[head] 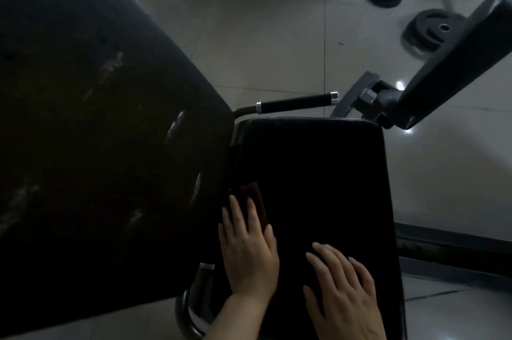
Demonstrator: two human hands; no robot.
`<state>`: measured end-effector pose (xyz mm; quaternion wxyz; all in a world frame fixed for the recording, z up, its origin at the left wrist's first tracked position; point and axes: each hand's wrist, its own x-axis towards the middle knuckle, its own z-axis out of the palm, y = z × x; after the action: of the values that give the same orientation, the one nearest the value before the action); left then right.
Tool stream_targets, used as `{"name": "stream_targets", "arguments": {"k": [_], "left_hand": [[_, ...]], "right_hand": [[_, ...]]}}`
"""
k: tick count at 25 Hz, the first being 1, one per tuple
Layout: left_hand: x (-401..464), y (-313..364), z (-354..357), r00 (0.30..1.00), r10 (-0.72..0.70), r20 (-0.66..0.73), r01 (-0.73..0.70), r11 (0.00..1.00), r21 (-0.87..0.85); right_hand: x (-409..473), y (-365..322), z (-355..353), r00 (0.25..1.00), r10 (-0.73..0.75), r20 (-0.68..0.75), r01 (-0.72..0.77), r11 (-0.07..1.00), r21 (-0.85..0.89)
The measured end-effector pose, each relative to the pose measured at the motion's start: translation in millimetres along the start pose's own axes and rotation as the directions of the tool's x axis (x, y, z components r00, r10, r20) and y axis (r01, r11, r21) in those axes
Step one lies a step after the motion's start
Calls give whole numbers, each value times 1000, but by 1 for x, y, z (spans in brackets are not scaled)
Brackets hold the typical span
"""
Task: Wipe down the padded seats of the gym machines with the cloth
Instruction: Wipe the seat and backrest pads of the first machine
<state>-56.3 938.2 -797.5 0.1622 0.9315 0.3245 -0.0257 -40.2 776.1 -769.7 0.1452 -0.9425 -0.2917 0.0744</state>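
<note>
Nearby, backrest pad (97,132) crowds left hand (249,251); handle (296,103) beyond seat (318,187).

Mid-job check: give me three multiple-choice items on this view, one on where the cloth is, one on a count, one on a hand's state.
1. Where is the cloth?
A. on the floor
B. under the left hand on the seat pad
C. draped over the handle

2. How many weight plates lie on the floor?
A. two
B. none
C. five

3. How is the right hand?
A. gripping the handle
B. holding the cloth
C. flat on the pad, fingers straight

Answers:
1 B, the reddish cloth shows beneath the fingertips.
2 A, one near and one farther plate at upper right.
3 C, it rests on the pad with nothing in it.
</note>
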Motion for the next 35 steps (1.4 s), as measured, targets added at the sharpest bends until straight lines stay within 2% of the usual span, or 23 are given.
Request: {"name": "stream_targets", "arguments": {"k": [2, 6, 10, 14, 17, 20, 23, 27, 29, 33, 35], "left_hand": [[17, 6, -1, 998, -24, 57, 25, 1000, -14], [113, 33, -11, 998, -54, 15, 55, 988, -145], [179, 57, -16, 995, -101, 11, 102, 976, -191], [126, 48, -10, 997, 11, -77, -20, 992, -121], [83, 37, -5, 997, 65, -42, -68, 994, -82], [141, 54, -6, 997, 71, -20, -72, 995, -69], [210, 72, -12, 1000, 15, -2, -15, 991, -132], [169, 66, -14, 999, 48, -26, -50, 996, -73], [149, 63, -13, 998, 69, 9, -69, 998, -14], [210, 85, -15, 996, 37, 77, -31, 996, -79], [217, 86, -11, 998, 26, 51, -23, 997, -69]], "right_hand": [[25, 7, -5, 999, -16, -43, 14, 999, -40], [101, 29, -14, 999, 38, -4, -38, 978, -206], [113, 30, -12, 998, 49, -26, -54, 975, -217], [111, 30, -13, 997, 77, 10, -74, 981, -182], [112, 28, -14, 996, 90, 14, -86, 982, -168], [111, 29, -13, 996, 86, 28, -81, 984, -161], [113, 30, -12, 996, 90, 26, -84, 984, -159], [113, 29, -13, 998, 69, -4, -69, 988, -140], [113, 30, -12, 998, 55, -10, -55, 987, -153], [119, 30, -14, 998, 2, -70, -14, 986, -169], [151, 36, -24, 997, 6, -83, -20, 985, -172]]}}
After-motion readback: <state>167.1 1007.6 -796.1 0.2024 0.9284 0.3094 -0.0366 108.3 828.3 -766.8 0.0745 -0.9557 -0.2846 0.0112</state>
